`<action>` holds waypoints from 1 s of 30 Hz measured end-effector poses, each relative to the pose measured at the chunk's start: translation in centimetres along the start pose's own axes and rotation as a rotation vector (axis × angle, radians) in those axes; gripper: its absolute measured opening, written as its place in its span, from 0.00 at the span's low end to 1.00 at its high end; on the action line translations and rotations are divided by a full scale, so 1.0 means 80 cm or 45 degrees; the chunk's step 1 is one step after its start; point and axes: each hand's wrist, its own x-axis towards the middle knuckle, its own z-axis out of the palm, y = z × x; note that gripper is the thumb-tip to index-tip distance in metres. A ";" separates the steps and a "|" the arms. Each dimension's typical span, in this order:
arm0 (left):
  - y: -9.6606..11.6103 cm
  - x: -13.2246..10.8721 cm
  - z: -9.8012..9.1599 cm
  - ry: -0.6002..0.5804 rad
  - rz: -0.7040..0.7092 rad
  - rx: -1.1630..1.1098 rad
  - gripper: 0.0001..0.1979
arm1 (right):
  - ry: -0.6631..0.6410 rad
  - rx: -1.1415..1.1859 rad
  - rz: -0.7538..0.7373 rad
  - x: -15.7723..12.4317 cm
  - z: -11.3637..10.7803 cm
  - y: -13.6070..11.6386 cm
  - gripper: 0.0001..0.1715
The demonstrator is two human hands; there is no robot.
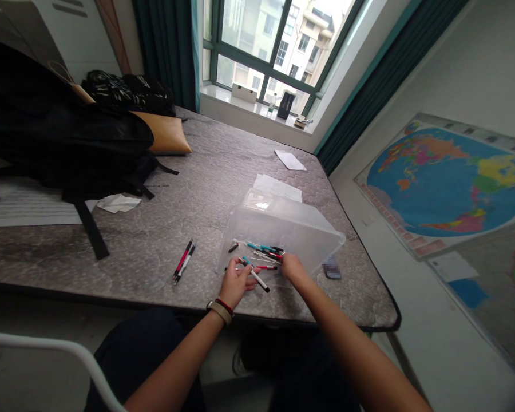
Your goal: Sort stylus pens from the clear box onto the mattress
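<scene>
White cylindrical pen with black end [260, 280] lies across your left grip [234, 280], jutting out past fingertips. Long axis slants; black end points right and toward you. Your left fingers clamped on it. Your right grip [290, 266] at loose heap of teal, black and red pens [264, 249] in translucent plastic box [283, 226]; cannot tell whether fingers clamp one. Slim red-and-black pen [182, 257] well left, on grey patterned mattress [206, 189].

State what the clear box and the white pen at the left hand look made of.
Clear box: probably plastic, smooth and translucent, showing a bright glint. White pen: likely plastic, from its even, opaque barrel; finish too small to judge.
</scene>
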 end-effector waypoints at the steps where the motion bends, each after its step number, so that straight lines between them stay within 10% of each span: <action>1: -0.002 -0.001 0.001 -0.006 0.019 0.051 0.25 | -0.002 -0.007 0.006 0.002 -0.002 0.000 0.15; 15: -0.050 -0.018 0.015 -0.284 0.310 0.857 0.11 | 0.077 -0.054 -0.133 0.014 -0.053 -0.023 0.13; 30: -0.037 -0.018 0.017 -0.202 0.294 0.725 0.12 | -0.042 -0.055 -0.232 0.046 -0.029 -0.066 0.13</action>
